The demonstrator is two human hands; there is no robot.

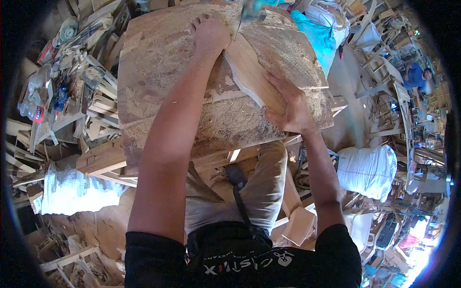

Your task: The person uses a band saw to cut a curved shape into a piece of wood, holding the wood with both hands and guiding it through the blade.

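Note:
A long wooden board (254,72) with curved, wavy edges lies slantwise on a sawdust-covered wooden work table (168,57). My left hand (210,33) is at the board's far end, its fingers bent downward; the hand itself hides what lies under its palm. Over the board's near end rests my right hand (292,103), the thumb at the left edge and the fingers along the right side, gripping it. A thin upright saw blade (238,30) meets the board's far tip, close beside my left hand. Above it, a blue-green machine part (252,10) is blurred.
Wood offcuts (101,108) are heaped left of the table, with a plastic bottle (31,110) among them. White sacks (367,170) and a turquoise sack (314,38) stand on the right. Another person (417,76) is far right. Loose boards (298,225) lie below the table.

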